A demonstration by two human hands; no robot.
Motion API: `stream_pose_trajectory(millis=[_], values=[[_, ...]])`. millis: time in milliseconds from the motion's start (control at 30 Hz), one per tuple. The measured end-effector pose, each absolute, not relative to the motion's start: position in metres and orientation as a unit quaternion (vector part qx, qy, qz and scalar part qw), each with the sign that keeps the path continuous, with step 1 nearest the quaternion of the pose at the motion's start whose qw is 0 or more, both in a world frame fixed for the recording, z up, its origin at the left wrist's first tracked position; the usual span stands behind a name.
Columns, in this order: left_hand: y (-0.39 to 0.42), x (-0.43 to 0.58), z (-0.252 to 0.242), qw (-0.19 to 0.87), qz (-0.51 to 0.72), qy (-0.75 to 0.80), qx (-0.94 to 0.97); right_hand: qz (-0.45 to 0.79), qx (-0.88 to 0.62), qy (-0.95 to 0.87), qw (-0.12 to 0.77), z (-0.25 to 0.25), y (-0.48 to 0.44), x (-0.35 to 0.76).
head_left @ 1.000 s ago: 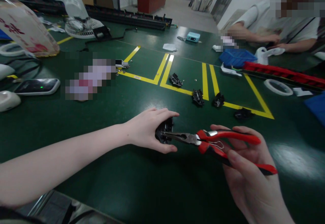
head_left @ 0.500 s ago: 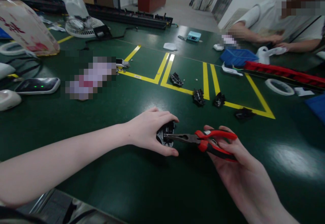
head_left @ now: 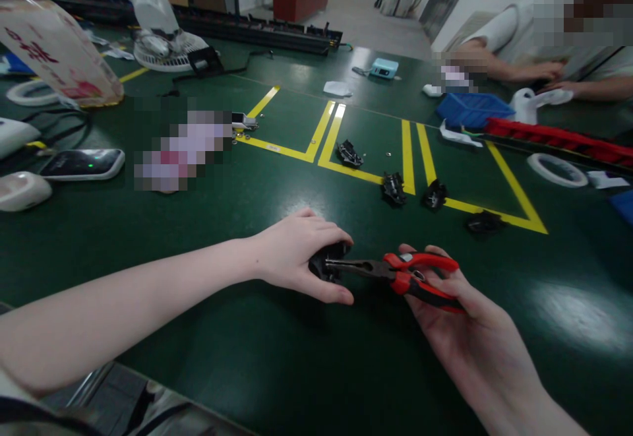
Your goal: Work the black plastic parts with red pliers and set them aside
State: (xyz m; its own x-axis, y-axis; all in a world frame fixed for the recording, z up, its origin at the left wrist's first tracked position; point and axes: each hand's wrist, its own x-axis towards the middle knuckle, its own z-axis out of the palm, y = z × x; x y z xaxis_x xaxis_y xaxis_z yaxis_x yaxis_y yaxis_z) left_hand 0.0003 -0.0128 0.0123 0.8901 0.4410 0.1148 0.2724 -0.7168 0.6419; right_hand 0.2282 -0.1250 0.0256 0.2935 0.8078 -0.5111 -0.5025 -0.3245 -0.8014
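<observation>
My left hand [head_left: 297, 254] grips a small black plastic part [head_left: 320, 263] between its thumb and fingers, just above the green table [head_left: 237, 363]. Much of that part is hidden by the hand. In my right hand [head_left: 462, 317] is a pair of needle-nose pliers [head_left: 413, 278] with red and black handles. The plier jaws point left, and their tips are at the black part; whether they pinch anything there I cannot tell. Beyond my hands lie several similar black parts, among them one [head_left: 393, 188] on the yellow tape and another [head_left: 484, 223] farther right.
Yellow tape [head_left: 363, 175] marks areas on the table. At left are a plastic bottle [head_left: 64, 53], a white fan [head_left: 165, 47] and a white device [head_left: 84, 163]. A blue bin [head_left: 472, 109], red strip [head_left: 558, 139] and tape roll [head_left: 556, 170] lie right. Another person [head_left: 524, 47] sits across.
The black part has turned a little in my left hand, showing a darker side. The pliers stay at it. The whole view has shifted slightly.
</observation>
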Motion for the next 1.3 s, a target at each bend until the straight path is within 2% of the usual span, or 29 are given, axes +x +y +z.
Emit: stream_pose_trajectory(millis=[400,900,1300], values=[[-0.017,0.002,0.009,0.282,0.150,0.210,0.924,0.588,-0.562,-0.160,0.558,0.020,-0.123,0.235],[-0.020,0.002,0.011,0.259,0.151,0.216,0.929,0.529,-0.618,-0.129,0.568,0.033,-0.124,0.228],[-0.016,0.002,0.007,0.202,0.133,0.174,0.955,0.518,-0.629,-0.117,0.568,0.035,-0.125,0.226]])
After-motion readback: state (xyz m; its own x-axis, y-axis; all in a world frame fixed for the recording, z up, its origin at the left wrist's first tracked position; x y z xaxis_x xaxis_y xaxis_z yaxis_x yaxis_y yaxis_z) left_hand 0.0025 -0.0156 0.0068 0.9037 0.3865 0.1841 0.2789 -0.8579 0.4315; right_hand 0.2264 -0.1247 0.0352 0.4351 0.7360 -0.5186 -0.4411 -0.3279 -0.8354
